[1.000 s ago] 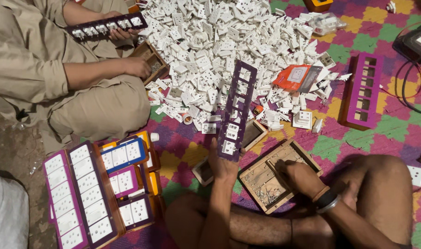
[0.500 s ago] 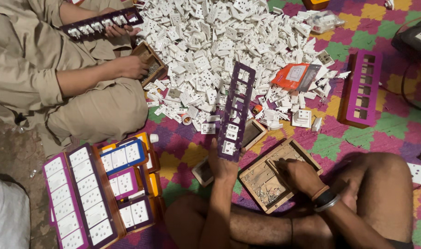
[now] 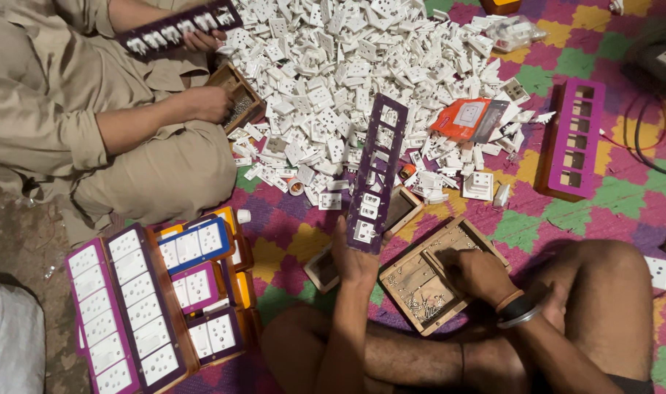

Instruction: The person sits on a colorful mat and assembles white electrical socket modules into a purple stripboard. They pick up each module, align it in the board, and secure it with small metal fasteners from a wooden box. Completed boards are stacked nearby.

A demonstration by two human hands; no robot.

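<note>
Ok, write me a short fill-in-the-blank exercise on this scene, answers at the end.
1. The left hand holds up a long ____ panel with a row of cut-outs.
2. The right hand reaches into a shallow wooden ____ of small metal parts.
3. The heap of sockets on the mat is ____ in colour.
4. The empty magenta panel lies to the person's ____.

Answers: purple; tray; white; right

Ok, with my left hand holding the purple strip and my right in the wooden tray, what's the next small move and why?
Probably pinch one screw from the wooden tray with the right hand and carry it to the purple strip. The left hand holds that strip up by its near end, where white sockets are already seated.
</note>
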